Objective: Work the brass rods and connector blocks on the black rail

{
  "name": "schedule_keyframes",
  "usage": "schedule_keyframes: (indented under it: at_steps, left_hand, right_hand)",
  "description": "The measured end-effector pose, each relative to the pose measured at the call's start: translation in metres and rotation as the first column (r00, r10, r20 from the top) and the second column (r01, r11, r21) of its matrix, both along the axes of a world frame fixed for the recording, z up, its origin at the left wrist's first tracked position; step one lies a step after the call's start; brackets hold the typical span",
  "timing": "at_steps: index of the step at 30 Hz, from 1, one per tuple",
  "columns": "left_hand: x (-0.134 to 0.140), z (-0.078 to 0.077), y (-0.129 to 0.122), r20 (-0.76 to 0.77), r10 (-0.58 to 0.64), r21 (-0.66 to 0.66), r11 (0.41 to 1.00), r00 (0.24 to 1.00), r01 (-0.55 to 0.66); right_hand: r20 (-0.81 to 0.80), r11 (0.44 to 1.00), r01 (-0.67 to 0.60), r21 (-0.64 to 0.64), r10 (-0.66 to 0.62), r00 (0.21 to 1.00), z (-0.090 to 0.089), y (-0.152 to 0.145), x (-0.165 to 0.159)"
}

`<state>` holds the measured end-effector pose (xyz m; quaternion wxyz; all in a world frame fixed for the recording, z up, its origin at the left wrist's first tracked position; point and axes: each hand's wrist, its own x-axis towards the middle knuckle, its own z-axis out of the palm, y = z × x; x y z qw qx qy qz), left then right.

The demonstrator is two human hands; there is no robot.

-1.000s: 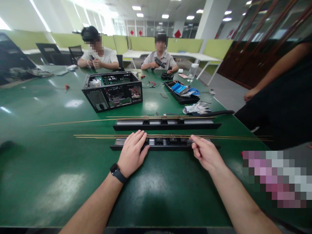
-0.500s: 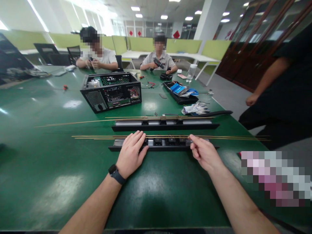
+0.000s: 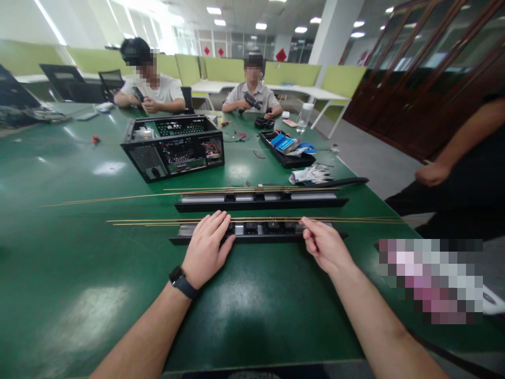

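Observation:
My left hand (image 3: 208, 245) lies with fingers stretched out over several thin gold-coloured rods (image 3: 252, 218) and the left part of the near black-and-silver rail (image 3: 260, 240). The rods run lengthwise above that rail and reach past both its ends. At the rail's right part, my right hand (image 3: 324, 245) is closed, thumb and index fingertip pinched at the rods; how many it grips I cannot tell. Dark blocks (image 3: 273, 226) sit along the rail between my hands. Just beyond lies a second such rail (image 3: 260, 204), with more gold-coloured rods (image 3: 150, 195) along it.
Across the green table (image 3: 244, 305) stands an open black computer case (image 3: 173, 150). A black tray (image 3: 290, 158) with blue items and white gloves (image 3: 311, 174) lie at back right. Two people sit opposite; another person's arm (image 3: 469, 139) is at right. A bottle (image 3: 305, 117) stands farther back.
The whole view has shifted slightly, moving most things a little left. My hands keep the same places on the rods and rail. The arm at right has moved slightly.

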<state>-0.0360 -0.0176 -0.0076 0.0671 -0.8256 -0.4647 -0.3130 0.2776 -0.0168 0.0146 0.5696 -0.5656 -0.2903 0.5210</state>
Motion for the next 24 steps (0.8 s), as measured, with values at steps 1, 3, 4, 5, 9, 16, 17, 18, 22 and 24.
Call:
schedule_keyframes:
  at_steps: [1,3,4,5,9,16,17,18,22,24]
  left_hand:
    - [0.0000,0.0000,0.0000,0.000,0.000,0.001,1.000,1.000,0.000]
    - [0.0001,0.0000,-0.0001,-0.001,0.000,0.002,1.000,1.000,0.000]
    - [0.0002,0.0001,-0.0001,-0.003,0.000,0.002,1.000,1.000,0.000]
    - [0.0002,0.0001,-0.0001,-0.005,0.000,0.002,1.000,1.000,0.000]
    - [0.0000,-0.0001,0.0002,-0.003,0.002,0.002,1.000,1.000,-0.002]
    - [0.0004,0.0002,-0.0002,0.009,0.002,-0.005,1.000,1.000,-0.002]
    - [0.0005,0.0002,-0.0003,0.006,0.004,-0.005,1.000,1.000,-0.004]
    - [0.0006,0.0002,-0.0004,0.002,0.005,-0.006,1.000,1.000,-0.005]
    - [0.0005,-0.0003,-0.0002,-0.007,0.006,-0.003,1.000,1.000,-0.006]
    - [0.0003,-0.0004,-0.0001,-0.005,0.004,-0.004,1.000,1.000,-0.004]
  right_hand:
    - [-0.004,1.000,0.001,0.000,-0.001,1.000,0.0004,0.0000,0.0000]
    - [-0.009,1.000,0.004,0.001,-0.004,1.000,0.0006,0.0001,0.0002]
    - [-0.009,1.000,0.005,0.000,-0.005,1.000,0.0005,0.0002,0.0005]
    - [-0.007,1.000,0.004,-0.002,-0.004,1.000,0.0002,0.0003,0.0008]
    - [-0.003,1.000,-0.001,-0.004,0.001,1.000,-0.0018,0.0006,0.0020]
    - [0.022,1.000,-0.017,0.002,0.017,1.000,-0.0037,0.0010,0.0021]
    - [0.024,1.000,-0.017,-0.001,0.017,1.000,-0.0037,0.0012,0.0021]
    - [0.024,1.000,-0.017,-0.005,0.017,1.000,-0.0037,0.0014,0.0021]
    - [0.012,1.000,-0.011,-0.008,0.011,1.000,-0.0035,0.0017,0.0022]
    - [0.002,1.000,-0.006,-0.004,0.006,1.000,-0.0034,0.0015,0.0021]
